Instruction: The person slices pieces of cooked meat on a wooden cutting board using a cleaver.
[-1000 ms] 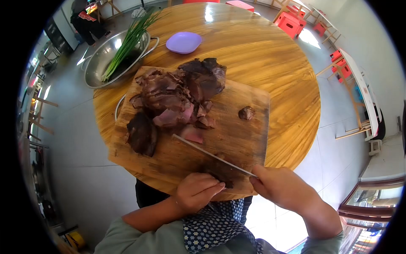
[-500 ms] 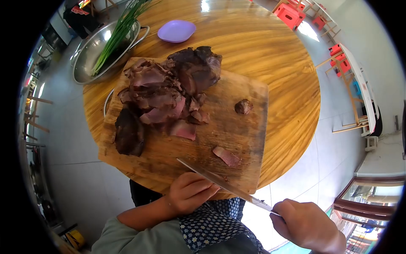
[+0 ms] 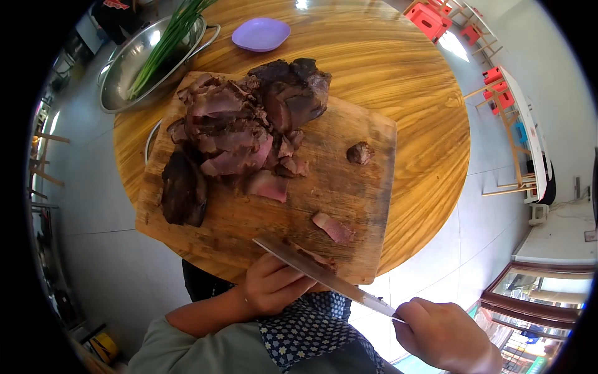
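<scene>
On the round table (image 3: 430, 156): one cutting board (image 3: 369, 199), bearing all the visible meat.
Left hand (image 3: 277, 283): fingers curled at the board's near edge, close against the blade; whether meat lies in its grasp cannot be told.
Right hand (image 3: 445, 336): wrapped around the handle end of the knife (image 3: 311, 269), beyond the board's near right corner.
Blade: one, slanting over the near edge, tip toward the left, partly hiding one strip of meat (image 3: 321, 257) just beyond it.
Detached slices: two clear of the blade, namely a loose slice (image 3: 334, 228) near the strip and a pink slice (image 3: 268, 186) against the heap (image 3: 227, 131).
Heap: overlapping pieces on the board's left half; number not determinable.
Dark pieces: two, a far piece (image 3: 296, 93) and a left piece (image 3: 184, 187), both apparently whole.
Small chunk (image 3: 360, 153): one, alone toward the right edge.
Progress: cutting judged partway; some slices lie separated, while both dark pieces appear unsliced.
Surroundings: one purple dish (image 3: 261, 34); one metal basin (image 3: 118, 87) with green stalks (image 3: 165, 50), uncountable.
</scene>
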### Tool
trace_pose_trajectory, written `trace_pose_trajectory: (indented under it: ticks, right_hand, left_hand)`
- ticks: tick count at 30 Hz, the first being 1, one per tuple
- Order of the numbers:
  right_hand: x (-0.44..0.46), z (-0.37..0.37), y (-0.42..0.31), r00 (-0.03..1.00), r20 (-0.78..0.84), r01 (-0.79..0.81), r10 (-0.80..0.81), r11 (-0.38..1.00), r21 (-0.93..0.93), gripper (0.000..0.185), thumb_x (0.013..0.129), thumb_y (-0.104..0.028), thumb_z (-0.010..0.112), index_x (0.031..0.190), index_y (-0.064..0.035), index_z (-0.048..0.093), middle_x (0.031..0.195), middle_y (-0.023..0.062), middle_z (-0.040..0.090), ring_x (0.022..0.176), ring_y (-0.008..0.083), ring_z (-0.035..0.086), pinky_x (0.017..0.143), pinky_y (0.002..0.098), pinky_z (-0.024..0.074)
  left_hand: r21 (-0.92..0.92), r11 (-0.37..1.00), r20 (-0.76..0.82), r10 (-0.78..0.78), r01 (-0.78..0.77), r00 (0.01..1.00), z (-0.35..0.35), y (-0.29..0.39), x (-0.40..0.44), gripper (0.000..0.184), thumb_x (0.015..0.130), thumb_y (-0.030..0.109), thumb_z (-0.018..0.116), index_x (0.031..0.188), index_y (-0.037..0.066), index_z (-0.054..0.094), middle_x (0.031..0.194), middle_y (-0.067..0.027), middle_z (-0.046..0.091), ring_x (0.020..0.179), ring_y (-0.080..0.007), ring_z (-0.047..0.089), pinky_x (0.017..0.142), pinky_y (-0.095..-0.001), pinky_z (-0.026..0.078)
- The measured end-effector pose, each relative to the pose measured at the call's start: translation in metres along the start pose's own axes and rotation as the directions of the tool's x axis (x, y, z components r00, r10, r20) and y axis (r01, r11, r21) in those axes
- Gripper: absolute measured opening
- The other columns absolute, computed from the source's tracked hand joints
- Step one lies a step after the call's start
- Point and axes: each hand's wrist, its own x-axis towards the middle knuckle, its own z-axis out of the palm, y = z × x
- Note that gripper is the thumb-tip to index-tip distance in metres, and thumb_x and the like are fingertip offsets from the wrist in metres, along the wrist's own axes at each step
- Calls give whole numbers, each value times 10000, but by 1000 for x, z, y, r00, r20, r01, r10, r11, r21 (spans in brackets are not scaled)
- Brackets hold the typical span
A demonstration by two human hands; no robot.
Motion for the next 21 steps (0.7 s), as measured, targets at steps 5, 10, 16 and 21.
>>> trace_pose_trajectory:
  ticks: [5, 10, 16, 21]
  right_hand:
    - [1, 5, -1, 1000, 22, -10, 11, 999, -36, 194, 929, -53, 537, 1105, 25, 510, 838, 193, 596, 701, 367, 633, 602, 460, 506]
    - [-1, 6, -13, 996, -63, -71, 65, 993, -96, 70, 936, -97, 590, 935, -48, 540, 779, 155, 596, 671, 376, 633, 587, 475, 504]
    - [-4, 6, -12, 995, -60, -87, 81, 991, -106, 79, 914, -72, 597, 952, -41, 535, 805, 160, 588, 696, 394, 625, 594, 485, 500]
    - [1, 7, -1, 999, -35, -2, -3, 992, -123, 95, 958, -66, 543, 1026, -13, 504, 764, 146, 574, 615, 340, 615, 547, 445, 502]
  left_hand:
    - [-14, 999, -17, -32, 32, 999, -1, 2, 1, 241, 678, 51, 777, 916, 10, 779, 1042, -99, 735, 966, -294, 708, 907, -426, 592]
    - [-100, 994, 9, -50, 50, 999, 0, -1, -7, 206, 678, 34, 752, 879, -6, 776, 995, -99, 742, 943, -294, 714, 890, -439, 591]
    - [-204, 972, 5, -122, 121, 992, 3, -1, -3, 194, 674, 33, 749, 860, -18, 768, 982, -110, 750, 945, -289, 724, 881, -447, 590]
    - [-20, 999, 19, -40, 40, 999, -2, 2, 0, 235, 691, 47, 767, 918, -11, 766, 1014, -111, 752, 963, -295, 728, 879, -436, 589]
